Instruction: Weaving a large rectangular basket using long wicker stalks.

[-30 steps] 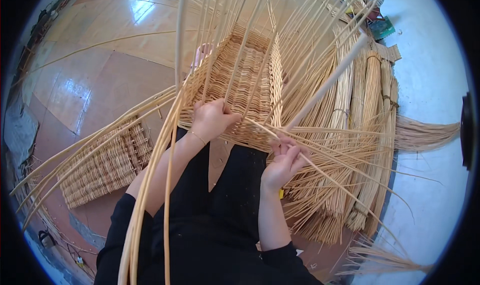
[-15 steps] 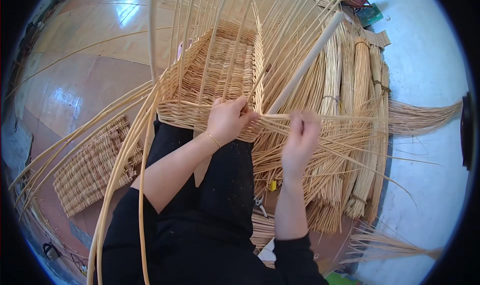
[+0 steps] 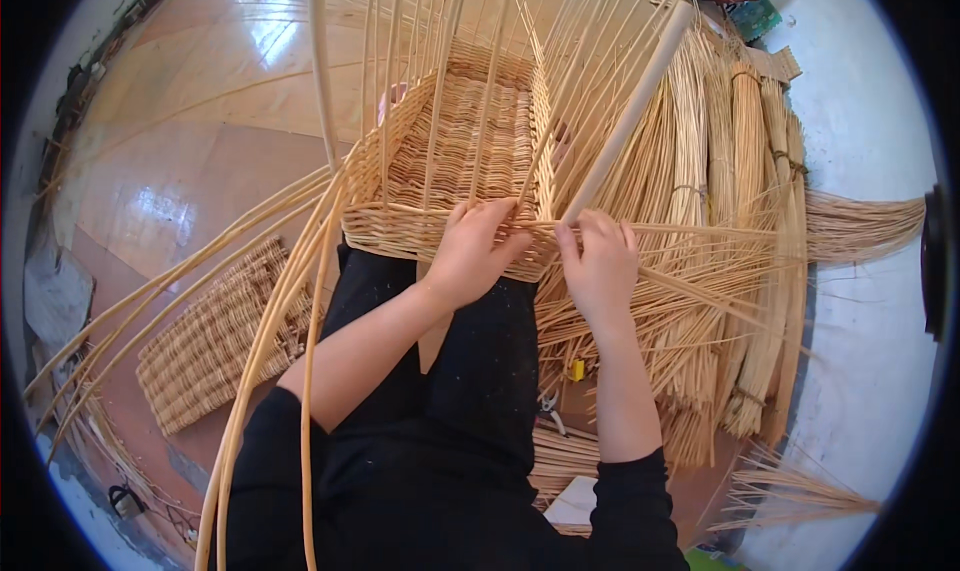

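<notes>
As I watch through the head camera, a wicker basket [image 3: 390, 229] sits over black-trousered legs [image 3: 485, 361], tall stakes [image 3: 443, 91] rising from it. My left hand [image 3: 480, 251] clamps its near rim; my right hand [image 3: 603, 266] pinches pale rods [image 3: 700, 231] at the near right corner, beside a thick post [image 3: 630, 111].

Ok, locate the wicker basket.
In the head view, the wicker basket is just above centre, with the left hand and right hand at its near edge, reed bundles to its right and a woven panel lower left.
</notes>
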A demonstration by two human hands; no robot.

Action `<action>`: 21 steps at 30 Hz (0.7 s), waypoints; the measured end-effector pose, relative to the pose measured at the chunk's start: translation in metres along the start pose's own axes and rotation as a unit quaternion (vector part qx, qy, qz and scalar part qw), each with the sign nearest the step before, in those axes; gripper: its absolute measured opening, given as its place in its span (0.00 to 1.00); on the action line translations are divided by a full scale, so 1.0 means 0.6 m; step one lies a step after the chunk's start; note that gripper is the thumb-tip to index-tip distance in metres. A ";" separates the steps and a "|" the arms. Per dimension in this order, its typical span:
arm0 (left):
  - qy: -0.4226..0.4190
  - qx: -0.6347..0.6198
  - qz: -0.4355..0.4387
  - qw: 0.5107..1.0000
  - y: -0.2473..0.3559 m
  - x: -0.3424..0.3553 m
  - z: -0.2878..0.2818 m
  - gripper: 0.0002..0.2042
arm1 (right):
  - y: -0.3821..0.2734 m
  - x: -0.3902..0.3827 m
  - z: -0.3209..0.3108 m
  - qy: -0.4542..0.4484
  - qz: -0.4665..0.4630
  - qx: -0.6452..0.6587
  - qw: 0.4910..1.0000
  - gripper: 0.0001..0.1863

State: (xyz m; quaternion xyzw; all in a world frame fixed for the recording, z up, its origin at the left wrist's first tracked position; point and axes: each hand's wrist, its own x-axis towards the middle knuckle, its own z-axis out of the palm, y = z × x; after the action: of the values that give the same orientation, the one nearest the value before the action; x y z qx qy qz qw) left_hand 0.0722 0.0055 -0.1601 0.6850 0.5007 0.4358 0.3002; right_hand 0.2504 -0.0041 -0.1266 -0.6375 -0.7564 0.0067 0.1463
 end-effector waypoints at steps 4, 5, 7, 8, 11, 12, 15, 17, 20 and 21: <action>0.093 -0.139 -0.143 0.976 -0.063 -0.095 -0.079 0.11 | -0.030 -0.060 0.010 0.211 -0.044 0.213 0.953 0.10; 0.170 -0.166 -0.188 0.953 -0.097 -0.115 -0.101 0.12 | -0.051 -0.080 0.022 0.209 -0.049 0.281 0.935 0.10; 0.293 -0.127 -0.203 0.925 -0.137 -0.109 -0.136 0.09 | -0.114 -0.092 0.022 0.142 -0.128 0.339 0.921 0.17; 0.247 -0.142 -0.253 0.925 -0.175 -0.113 -0.172 0.12 | -0.164 -0.083 0.005 0.099 -0.178 0.393 0.897 0.24; 0.155 -0.102 -0.275 0.943 -0.226 -0.101 -0.174 0.16 | -0.280 -0.060 -0.022 0.109 -0.341 0.424 0.832 0.38; 0.127 -0.044 -0.252 0.958 -0.222 -0.088 -0.165 0.16 | -0.322 -0.062 -0.022 0.154 -0.317 0.404 0.844 0.35; 0.176 -0.200 -0.235 0.935 -0.169 -0.064 -0.182 0.14 | -0.420 -0.029 -0.044 0.204 -0.289 0.365 0.861 0.26; 0.141 -0.200 -0.236 0.941 -0.130 -0.051 -0.160 0.15 | -0.395 -0.008 -0.066 0.202 -0.259 0.317 0.890 0.21; 0.029 0.335 0.081 0.938 -0.208 -0.049 -0.239 0.18 | -0.379 0.019 -0.150 0.188 -0.229 0.391 0.871 0.05; -0.161 0.586 -0.056 0.792 -0.012 -0.028 -0.202 0.20 | -0.341 0.019 -0.168 0.214 -0.204 0.434 0.851 0.06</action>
State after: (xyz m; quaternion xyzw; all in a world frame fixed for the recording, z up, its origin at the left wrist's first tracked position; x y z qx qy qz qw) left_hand -0.0418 -0.0112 -0.1179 0.7607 0.6420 -0.0755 -0.0583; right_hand 0.0753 -0.0491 0.0128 -0.3264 -0.7392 0.1684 0.5645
